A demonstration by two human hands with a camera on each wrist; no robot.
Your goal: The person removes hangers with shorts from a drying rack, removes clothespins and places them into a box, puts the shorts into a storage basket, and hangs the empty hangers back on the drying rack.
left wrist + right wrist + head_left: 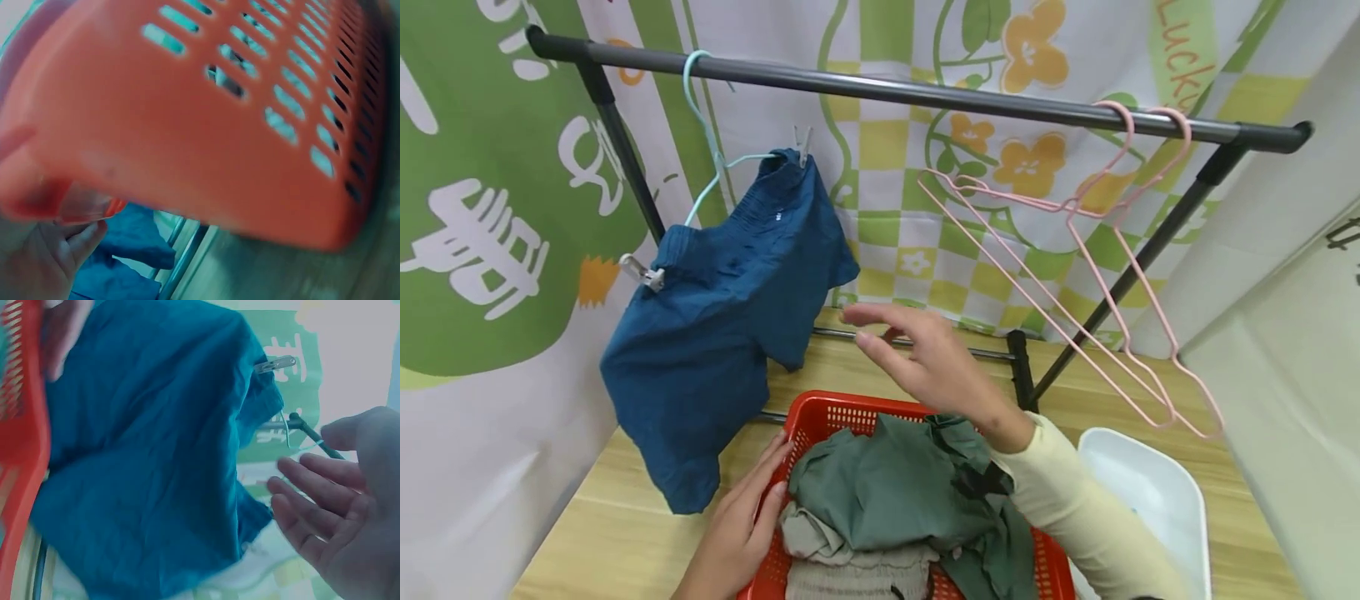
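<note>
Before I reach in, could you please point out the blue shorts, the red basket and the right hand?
Blue shorts (pixel 722 321), head view: middle of the fabric.
Red basket (pixel 859 401), head view: far rim.
Right hand (pixel 936 358), head view: its middle.

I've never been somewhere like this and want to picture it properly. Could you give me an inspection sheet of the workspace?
Surface: wood-grain surface under the rack and the basket.
Job's things: blue shorts clipped to a mint hanger on the rack's bar; two pink hangers hanging bare; red basket holding green cloth and grey-beige cloth.
Clutter: white tub right of the basket, partly hidden.
Grips: left hand touches the basket's left side; right hand is above the basket, holding nothing.
Cables: nothing seen.
Surroundings: patterned curtain with orange flowers behind the rack.
</note>
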